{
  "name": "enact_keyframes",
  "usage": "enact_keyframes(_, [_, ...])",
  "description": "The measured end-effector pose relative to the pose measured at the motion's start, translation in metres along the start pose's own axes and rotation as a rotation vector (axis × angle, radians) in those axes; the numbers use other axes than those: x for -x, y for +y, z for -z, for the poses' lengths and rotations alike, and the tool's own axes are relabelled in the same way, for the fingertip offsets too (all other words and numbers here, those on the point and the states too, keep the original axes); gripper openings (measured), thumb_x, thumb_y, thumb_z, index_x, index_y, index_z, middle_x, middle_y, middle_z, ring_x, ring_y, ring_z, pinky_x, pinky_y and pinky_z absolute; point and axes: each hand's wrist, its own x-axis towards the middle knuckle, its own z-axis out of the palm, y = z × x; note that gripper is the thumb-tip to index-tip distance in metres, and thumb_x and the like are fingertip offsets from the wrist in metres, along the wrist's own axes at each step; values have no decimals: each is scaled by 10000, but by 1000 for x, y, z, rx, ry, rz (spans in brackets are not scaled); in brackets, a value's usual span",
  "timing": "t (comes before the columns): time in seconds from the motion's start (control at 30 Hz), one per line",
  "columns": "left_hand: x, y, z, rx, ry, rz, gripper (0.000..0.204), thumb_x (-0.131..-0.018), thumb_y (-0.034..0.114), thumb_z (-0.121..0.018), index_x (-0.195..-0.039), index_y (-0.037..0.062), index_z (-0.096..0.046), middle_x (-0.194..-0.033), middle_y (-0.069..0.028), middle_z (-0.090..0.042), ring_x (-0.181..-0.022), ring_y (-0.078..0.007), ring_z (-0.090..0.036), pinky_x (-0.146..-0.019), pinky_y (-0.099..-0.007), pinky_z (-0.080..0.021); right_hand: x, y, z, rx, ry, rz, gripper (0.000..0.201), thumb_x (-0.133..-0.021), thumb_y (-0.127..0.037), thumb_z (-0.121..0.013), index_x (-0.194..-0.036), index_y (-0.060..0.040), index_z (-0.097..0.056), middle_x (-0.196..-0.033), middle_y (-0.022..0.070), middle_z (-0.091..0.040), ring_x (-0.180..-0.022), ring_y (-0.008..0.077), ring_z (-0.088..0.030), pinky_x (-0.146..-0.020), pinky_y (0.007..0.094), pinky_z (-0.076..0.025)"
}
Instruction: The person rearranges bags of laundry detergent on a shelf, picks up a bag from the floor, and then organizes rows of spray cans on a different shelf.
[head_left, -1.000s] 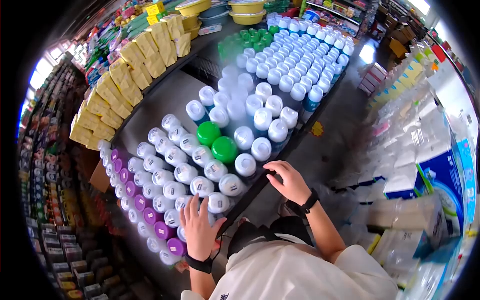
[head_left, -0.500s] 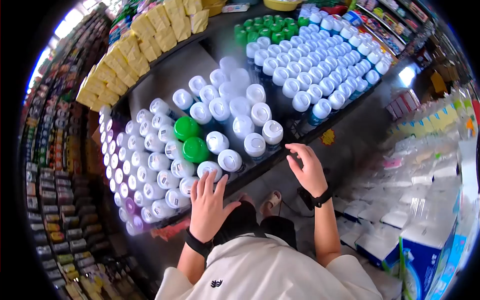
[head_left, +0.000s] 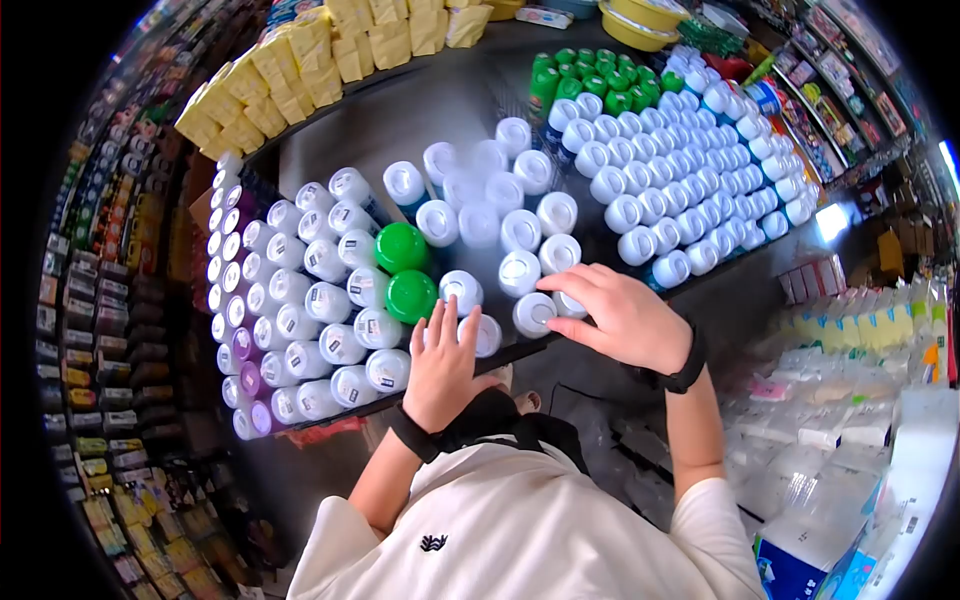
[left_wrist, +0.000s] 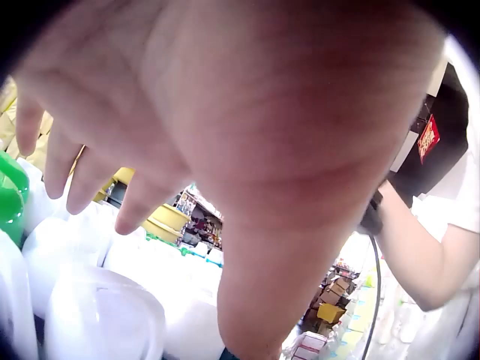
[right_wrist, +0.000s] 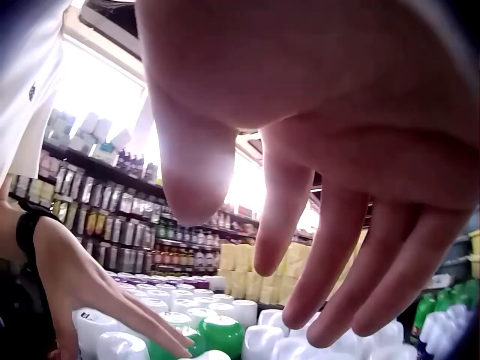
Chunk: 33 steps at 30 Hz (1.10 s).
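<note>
My left hand is held over the table's front edge, its fingers spread straight at a white-capped bottle. Just left of its fingertips are two green-capped bottles, among rows of white caps. My right hand reaches over the front of a looser group of bottles, its thumb and fingertips right at a front white cap. In the right wrist view its fingers hang apart and extended above the caps, with nothing between them. The left wrist view has the left palm over large white caps.
A dense block of white-capped bottles stands to the right, with green bottles behind. Yellow packets line the back left edge. Purple-capped bottles stand at the left. Plastic-wrapped packs are stacked on the right.
My right hand has moved from beside the table edge to over the front bottles. The left hand stays open near the front row, now close by the green caps. The head view has turned.
</note>
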Motion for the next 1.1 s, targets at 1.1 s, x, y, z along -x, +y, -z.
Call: enact_keyframes(1.1, [-32,24,-33,134,142,341,760,-710,-13,-656,-1415,65,-384,-1465,-181,-329,-1287,-335,-401,-1035,-410,-355,-253,106,-114,608,-392,488,618,-609,-303,-837,-1109,-89,-542,-868,115,-660,-959,296,-598,-858,390,-423])
